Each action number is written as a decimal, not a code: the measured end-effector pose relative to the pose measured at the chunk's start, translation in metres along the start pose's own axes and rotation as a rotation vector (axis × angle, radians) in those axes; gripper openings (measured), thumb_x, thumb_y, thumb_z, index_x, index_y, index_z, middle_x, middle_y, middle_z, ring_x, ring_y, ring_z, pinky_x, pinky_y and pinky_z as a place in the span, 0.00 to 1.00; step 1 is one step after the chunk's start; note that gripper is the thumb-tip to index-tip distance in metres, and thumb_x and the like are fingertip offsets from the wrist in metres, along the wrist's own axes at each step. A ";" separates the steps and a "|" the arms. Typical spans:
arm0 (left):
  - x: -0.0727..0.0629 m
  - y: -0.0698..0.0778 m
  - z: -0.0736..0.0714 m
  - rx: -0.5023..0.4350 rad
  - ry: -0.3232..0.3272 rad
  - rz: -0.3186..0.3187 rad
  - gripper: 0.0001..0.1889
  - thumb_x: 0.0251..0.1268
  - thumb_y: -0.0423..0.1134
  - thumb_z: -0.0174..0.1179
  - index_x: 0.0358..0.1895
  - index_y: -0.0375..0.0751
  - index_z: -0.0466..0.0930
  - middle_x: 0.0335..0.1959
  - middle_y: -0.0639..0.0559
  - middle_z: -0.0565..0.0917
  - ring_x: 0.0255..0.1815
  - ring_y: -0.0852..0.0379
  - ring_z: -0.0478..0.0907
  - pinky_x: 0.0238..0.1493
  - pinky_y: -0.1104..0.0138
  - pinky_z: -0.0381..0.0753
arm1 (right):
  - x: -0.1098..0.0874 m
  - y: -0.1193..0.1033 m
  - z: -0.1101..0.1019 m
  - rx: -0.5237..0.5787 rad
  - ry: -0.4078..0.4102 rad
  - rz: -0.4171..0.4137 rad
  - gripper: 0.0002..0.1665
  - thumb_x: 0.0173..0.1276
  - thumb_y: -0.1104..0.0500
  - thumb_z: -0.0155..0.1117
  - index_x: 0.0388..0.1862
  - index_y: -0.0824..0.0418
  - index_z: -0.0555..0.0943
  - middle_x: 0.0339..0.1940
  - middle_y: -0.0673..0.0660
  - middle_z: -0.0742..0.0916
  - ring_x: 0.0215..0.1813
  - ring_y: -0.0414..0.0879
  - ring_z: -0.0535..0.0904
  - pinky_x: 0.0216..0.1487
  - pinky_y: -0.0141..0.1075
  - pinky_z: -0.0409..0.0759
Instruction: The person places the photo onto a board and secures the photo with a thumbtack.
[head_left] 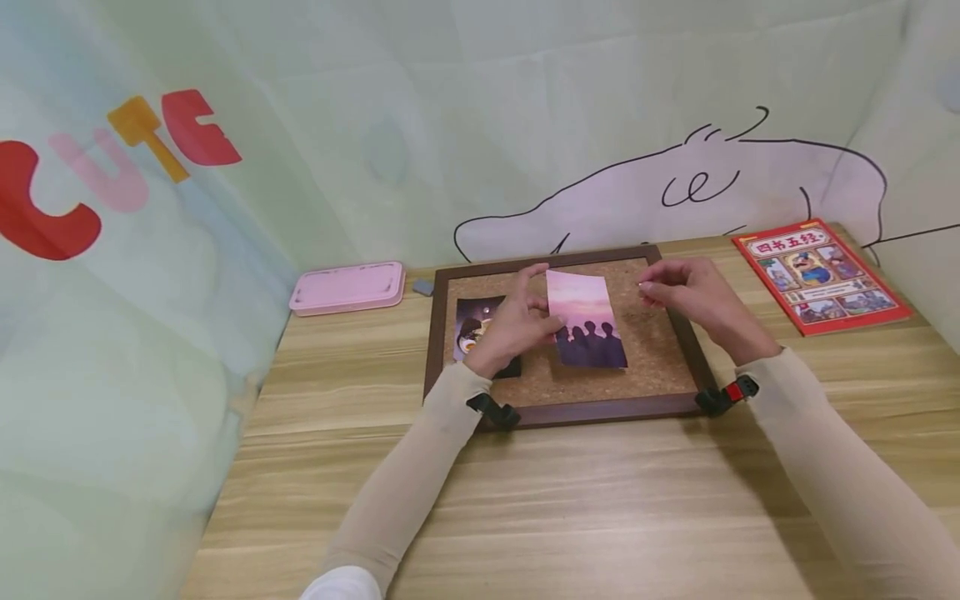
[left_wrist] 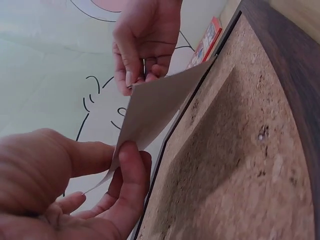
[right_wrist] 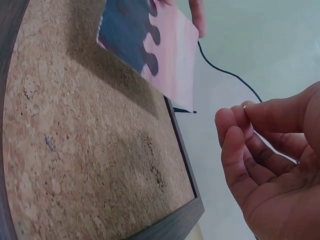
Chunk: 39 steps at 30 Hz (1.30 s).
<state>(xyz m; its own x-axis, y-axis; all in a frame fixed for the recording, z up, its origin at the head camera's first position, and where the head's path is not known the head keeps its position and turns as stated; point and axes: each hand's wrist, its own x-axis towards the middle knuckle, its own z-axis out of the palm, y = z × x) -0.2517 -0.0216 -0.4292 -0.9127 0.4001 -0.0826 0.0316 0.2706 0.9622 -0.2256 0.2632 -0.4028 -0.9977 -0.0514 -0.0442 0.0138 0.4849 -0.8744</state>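
Observation:
My left hand [head_left: 516, 329] pinches a photo [head_left: 587, 304] of silhouetted people under a pink sky by its left edge, above a cork board [head_left: 652, 362]. The left wrist view shows the photo's plain back tilted up off the cork, thumb on one face and fingers on the other. Right of the photo, my right hand [head_left: 693, 300] pinches a tiny pin [right_wrist: 245, 106] between thumb and fingertips; only a small shiny bit of it shows. Another photo [head_left: 468, 329], of food on a dark ground, lies on the board's left part, partly covered by my left hand and wrist.
A dark wooden frame [head_left: 600, 408] borders the board on a wood-grain table [head_left: 600, 508]. A pink case [head_left: 347, 287] and a small grey block [head_left: 423, 287] are to the left. A red comic-style book [head_left: 821, 275] lies right. Behind hangs a printed cloth [head_left: 480, 125].

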 end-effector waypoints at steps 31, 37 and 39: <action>0.028 0.010 0.045 0.026 -0.010 -0.041 0.46 0.71 0.27 0.68 0.85 0.53 0.52 0.56 0.32 0.84 0.34 0.52 0.86 0.40 0.61 0.92 | 0.005 -0.001 0.003 0.005 -0.017 0.014 0.17 0.82 0.59 0.63 0.60 0.69 0.85 0.37 0.46 0.90 0.40 0.41 0.85 0.45 0.32 0.87; 0.033 0.011 0.050 0.052 0.004 -0.048 0.46 0.70 0.27 0.68 0.85 0.52 0.52 0.55 0.33 0.83 0.34 0.53 0.84 0.41 0.61 0.92 | 0.008 0.001 0.004 0.021 -0.037 0.006 0.17 0.82 0.59 0.63 0.60 0.70 0.84 0.35 0.44 0.90 0.40 0.38 0.85 0.44 0.31 0.87; 0.036 0.011 0.052 0.054 0.008 -0.042 0.46 0.70 0.26 0.69 0.84 0.51 0.52 0.53 0.33 0.83 0.33 0.54 0.84 0.39 0.62 0.92 | 0.009 0.002 0.004 0.024 -0.045 0.005 0.18 0.82 0.59 0.62 0.61 0.70 0.84 0.36 0.44 0.90 0.40 0.37 0.85 0.44 0.31 0.87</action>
<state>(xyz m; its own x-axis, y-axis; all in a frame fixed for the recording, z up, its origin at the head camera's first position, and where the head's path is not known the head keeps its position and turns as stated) -0.2627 0.0412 -0.4355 -0.9169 0.3805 -0.1205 0.0149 0.3342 0.9424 -0.2345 0.2600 -0.4068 -0.9937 -0.0879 -0.0700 0.0213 0.4639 -0.8856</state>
